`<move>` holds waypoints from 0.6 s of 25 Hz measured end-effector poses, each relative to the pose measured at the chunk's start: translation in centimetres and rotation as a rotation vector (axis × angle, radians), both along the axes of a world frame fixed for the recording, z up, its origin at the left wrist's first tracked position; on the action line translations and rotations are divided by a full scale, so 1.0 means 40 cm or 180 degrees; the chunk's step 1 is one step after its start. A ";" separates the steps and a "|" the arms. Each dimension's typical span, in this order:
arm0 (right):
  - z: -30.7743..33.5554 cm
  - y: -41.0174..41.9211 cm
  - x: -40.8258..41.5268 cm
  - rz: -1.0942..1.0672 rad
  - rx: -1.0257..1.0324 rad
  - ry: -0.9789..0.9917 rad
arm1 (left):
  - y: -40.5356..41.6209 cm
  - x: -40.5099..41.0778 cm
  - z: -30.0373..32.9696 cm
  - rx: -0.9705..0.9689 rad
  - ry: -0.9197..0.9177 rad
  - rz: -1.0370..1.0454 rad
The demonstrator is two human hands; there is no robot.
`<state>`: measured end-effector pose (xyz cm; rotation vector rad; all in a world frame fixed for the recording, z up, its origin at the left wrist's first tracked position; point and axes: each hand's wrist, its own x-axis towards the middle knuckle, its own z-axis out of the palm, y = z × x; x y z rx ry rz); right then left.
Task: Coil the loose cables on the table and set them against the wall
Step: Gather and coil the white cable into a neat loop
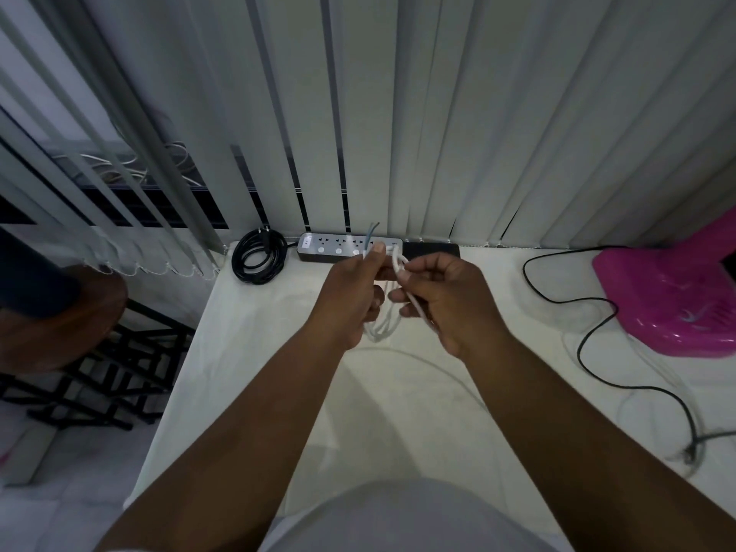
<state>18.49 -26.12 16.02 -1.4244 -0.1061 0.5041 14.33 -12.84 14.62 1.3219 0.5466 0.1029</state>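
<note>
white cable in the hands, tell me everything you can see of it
The white cable is thin, smooth and looks plastic-coated. It is gathered into a few loose loops that hang between both hands above the white table. The left hand pinches the top of the loops; the right hand holds a strand crossing them. Its ends are not clear.

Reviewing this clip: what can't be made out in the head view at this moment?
- White cable: how many loops it has; both hands, the left hand and the right hand, cover it.
- Black cable: its far end, blurred near the right edge.
- Pink object: cut off by the right edge.
- Power strip: right end hidden behind the fingers.
</note>
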 end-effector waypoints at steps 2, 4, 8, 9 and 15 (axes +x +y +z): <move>-0.018 0.006 -0.023 0.0028 -0.0441 -0.0275 | -0.001 -0.002 -0.005 0.0070 -0.0065 -0.0018; -0.042 0.010 -0.040 0.0172 -0.0900 -0.0599 | 0.000 0.000 -0.007 0.0012 -0.0072 0.0031; -0.134 -0.026 -0.053 0.1155 -0.1528 -0.1521 | 0.026 0.009 0.000 -0.0386 0.0023 0.0303; -0.164 -0.049 -0.051 0.1450 -0.1566 -0.1550 | 0.042 0.008 0.005 -0.0643 -0.0025 0.0338; -0.345 -0.256 0.009 0.1274 -0.1846 -0.0404 | 0.171 -0.009 0.051 -0.1566 -0.0383 0.0282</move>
